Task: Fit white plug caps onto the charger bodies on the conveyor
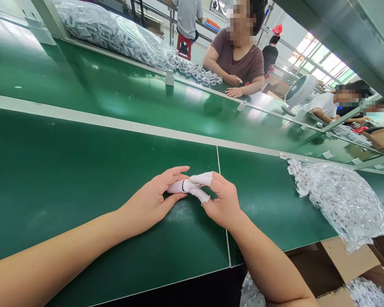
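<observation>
My left hand (163, 189) is closed around a small white plastic part (176, 187) with a dark band near its end, held just above the green table. Opposite it, my right hand (222, 194) wears white finger covers (201, 179) on the thumb and index finger. Those two covered fingertips pinch the right end of the white piece. The exact shape of the part is partly hidden by my fingers.
A clear plastic bag (345, 200) of white parts lies on the green table at right, above open cardboard boxes (348, 260). Beyond a pale divider (124, 121) runs a green belt (121, 91) with scattered white pieces. Co-workers sit across, near another large bag (115, 38) and a fan (301, 90).
</observation>
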Action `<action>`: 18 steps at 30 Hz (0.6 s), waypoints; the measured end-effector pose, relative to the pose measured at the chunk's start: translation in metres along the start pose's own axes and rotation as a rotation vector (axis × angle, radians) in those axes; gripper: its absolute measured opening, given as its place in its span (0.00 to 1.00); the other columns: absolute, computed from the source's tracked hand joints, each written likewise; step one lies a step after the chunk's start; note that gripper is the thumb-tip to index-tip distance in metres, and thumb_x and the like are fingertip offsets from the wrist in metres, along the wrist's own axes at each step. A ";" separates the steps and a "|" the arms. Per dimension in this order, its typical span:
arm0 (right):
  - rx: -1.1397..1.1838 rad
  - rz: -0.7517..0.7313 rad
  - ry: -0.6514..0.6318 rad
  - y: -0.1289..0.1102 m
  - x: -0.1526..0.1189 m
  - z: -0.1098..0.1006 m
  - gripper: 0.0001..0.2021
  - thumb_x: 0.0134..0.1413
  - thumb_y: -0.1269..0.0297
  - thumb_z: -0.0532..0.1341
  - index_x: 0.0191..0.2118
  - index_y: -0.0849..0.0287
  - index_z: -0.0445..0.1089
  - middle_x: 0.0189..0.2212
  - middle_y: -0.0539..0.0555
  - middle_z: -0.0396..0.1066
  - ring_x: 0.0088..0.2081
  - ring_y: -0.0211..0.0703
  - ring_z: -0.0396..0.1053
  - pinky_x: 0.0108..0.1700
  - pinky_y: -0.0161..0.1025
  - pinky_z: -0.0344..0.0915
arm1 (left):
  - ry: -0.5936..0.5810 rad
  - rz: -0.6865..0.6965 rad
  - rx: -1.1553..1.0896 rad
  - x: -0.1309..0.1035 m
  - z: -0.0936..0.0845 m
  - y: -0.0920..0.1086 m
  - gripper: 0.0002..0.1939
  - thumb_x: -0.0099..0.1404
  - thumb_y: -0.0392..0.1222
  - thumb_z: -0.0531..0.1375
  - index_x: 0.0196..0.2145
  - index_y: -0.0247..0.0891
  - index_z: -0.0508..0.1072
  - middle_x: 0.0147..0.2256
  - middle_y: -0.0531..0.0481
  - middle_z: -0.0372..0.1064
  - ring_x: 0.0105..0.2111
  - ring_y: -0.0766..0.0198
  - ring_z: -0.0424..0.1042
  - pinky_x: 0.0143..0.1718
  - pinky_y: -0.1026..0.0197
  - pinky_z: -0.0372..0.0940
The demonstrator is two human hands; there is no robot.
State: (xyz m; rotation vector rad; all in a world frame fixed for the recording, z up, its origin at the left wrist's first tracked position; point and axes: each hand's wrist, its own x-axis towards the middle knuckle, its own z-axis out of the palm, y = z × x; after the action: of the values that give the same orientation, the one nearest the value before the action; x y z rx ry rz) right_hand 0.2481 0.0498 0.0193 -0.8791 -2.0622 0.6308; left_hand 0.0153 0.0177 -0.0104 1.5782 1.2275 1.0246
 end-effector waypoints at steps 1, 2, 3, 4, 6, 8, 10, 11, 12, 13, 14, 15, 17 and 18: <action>0.009 0.002 0.004 0.000 0.000 0.001 0.09 0.73 0.60 0.68 0.53 0.46 0.85 0.40 0.53 0.84 0.40 0.44 0.82 0.45 0.43 0.82 | -0.007 0.002 0.018 0.000 -0.001 0.002 0.23 0.70 0.63 0.68 0.60 0.61 0.82 0.61 0.49 0.82 0.64 0.36 0.78 0.64 0.42 0.74; 0.019 -0.001 0.011 0.000 0.000 0.001 0.09 0.73 0.60 0.68 0.52 0.47 0.85 0.40 0.53 0.85 0.40 0.44 0.82 0.45 0.42 0.82 | -0.019 0.002 0.034 0.000 -0.002 0.004 0.22 0.70 0.63 0.67 0.58 0.60 0.84 0.62 0.49 0.81 0.65 0.36 0.77 0.65 0.41 0.73; 0.024 -0.008 0.021 0.000 0.000 0.002 0.09 0.72 0.61 0.68 0.52 0.47 0.85 0.41 0.53 0.85 0.40 0.44 0.83 0.45 0.42 0.82 | -0.023 0.006 0.045 0.000 -0.002 0.004 0.21 0.70 0.64 0.66 0.56 0.60 0.85 0.64 0.50 0.81 0.64 0.35 0.77 0.66 0.40 0.73; 0.025 -0.022 0.033 0.000 0.000 0.002 0.08 0.72 0.62 0.69 0.52 0.47 0.85 0.41 0.53 0.85 0.40 0.44 0.83 0.44 0.41 0.82 | -0.025 0.013 0.055 0.000 -0.003 0.004 0.21 0.71 0.64 0.66 0.56 0.60 0.85 0.64 0.50 0.80 0.64 0.35 0.78 0.66 0.40 0.72; 0.020 -0.065 0.052 0.000 0.000 0.002 0.09 0.71 0.65 0.69 0.51 0.48 0.85 0.40 0.53 0.86 0.40 0.43 0.83 0.43 0.41 0.83 | -0.038 0.021 0.077 -0.001 -0.003 0.002 0.22 0.72 0.66 0.64 0.57 0.59 0.85 0.65 0.50 0.80 0.63 0.35 0.78 0.66 0.40 0.73; 0.009 -0.119 0.079 0.000 0.001 0.001 0.11 0.70 0.69 0.68 0.52 0.48 0.84 0.40 0.53 0.86 0.39 0.43 0.84 0.42 0.40 0.83 | -0.049 0.029 0.117 -0.001 -0.003 -0.001 0.24 0.74 0.66 0.62 0.60 0.57 0.84 0.65 0.48 0.80 0.63 0.36 0.78 0.66 0.40 0.73; 0.001 -0.162 0.121 -0.001 0.002 -0.001 0.13 0.69 0.71 0.67 0.52 0.49 0.84 0.41 0.53 0.86 0.39 0.43 0.84 0.42 0.40 0.83 | -0.052 0.039 0.176 -0.002 -0.003 -0.003 0.26 0.77 0.65 0.60 0.63 0.54 0.82 0.65 0.47 0.79 0.62 0.38 0.79 0.66 0.40 0.74; 0.001 -0.172 0.143 -0.002 0.003 -0.002 0.13 0.69 0.72 0.67 0.53 0.49 0.83 0.41 0.53 0.87 0.39 0.43 0.84 0.42 0.40 0.83 | -0.046 0.050 0.208 -0.003 -0.003 -0.004 0.26 0.78 0.64 0.59 0.64 0.53 0.81 0.66 0.46 0.79 0.62 0.39 0.78 0.65 0.41 0.74; 0.006 -0.177 0.161 -0.002 0.003 -0.002 0.13 0.69 0.73 0.68 0.53 0.50 0.83 0.42 0.53 0.87 0.39 0.43 0.84 0.42 0.39 0.84 | -0.043 0.062 0.241 -0.004 -0.003 -0.004 0.26 0.79 0.64 0.59 0.65 0.52 0.80 0.68 0.47 0.77 0.64 0.40 0.77 0.65 0.41 0.74; 0.014 -0.176 0.171 -0.003 0.003 -0.002 0.13 0.68 0.74 0.68 0.52 0.50 0.83 0.42 0.53 0.87 0.39 0.43 0.84 0.42 0.39 0.84 | -0.041 0.075 0.268 -0.005 -0.003 -0.005 0.25 0.80 0.63 0.58 0.65 0.52 0.79 0.69 0.47 0.75 0.66 0.40 0.75 0.64 0.42 0.75; 0.023 -0.172 0.171 -0.003 0.003 -0.001 0.13 0.68 0.74 0.68 0.52 0.50 0.83 0.41 0.53 0.86 0.38 0.42 0.84 0.42 0.39 0.84 | -0.033 0.090 0.289 -0.005 -0.002 -0.006 0.25 0.81 0.64 0.57 0.65 0.53 0.79 0.71 0.48 0.74 0.68 0.40 0.73 0.62 0.43 0.76; 0.031 -0.170 0.166 -0.003 0.003 0.000 0.13 0.68 0.74 0.68 0.52 0.50 0.83 0.40 0.53 0.86 0.38 0.42 0.84 0.42 0.38 0.84 | -0.026 0.105 0.303 -0.006 -0.002 -0.007 0.26 0.81 0.65 0.56 0.65 0.53 0.79 0.72 0.48 0.72 0.69 0.40 0.72 0.60 0.44 0.77; 0.050 -0.161 0.144 -0.002 0.002 0.002 0.14 0.67 0.74 0.68 0.52 0.49 0.83 0.40 0.52 0.86 0.38 0.42 0.83 0.41 0.38 0.84 | -0.020 0.133 0.319 -0.008 -0.001 -0.009 0.29 0.82 0.67 0.54 0.68 0.53 0.76 0.71 0.47 0.73 0.66 0.40 0.74 0.58 0.44 0.78; 0.058 -0.152 0.129 -0.002 0.002 0.003 0.15 0.66 0.75 0.68 0.51 0.49 0.84 0.39 0.52 0.86 0.38 0.42 0.83 0.41 0.38 0.84 | -0.021 0.147 0.325 -0.008 -0.001 -0.011 0.30 0.82 0.68 0.54 0.71 0.53 0.74 0.69 0.47 0.76 0.63 0.41 0.76 0.57 0.44 0.78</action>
State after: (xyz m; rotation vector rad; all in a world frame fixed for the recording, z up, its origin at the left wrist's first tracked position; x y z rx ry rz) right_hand 0.2438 0.0497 0.0193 -0.7037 -1.9632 0.5347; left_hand 0.0104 0.0111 -0.0212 1.9486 1.3295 0.9301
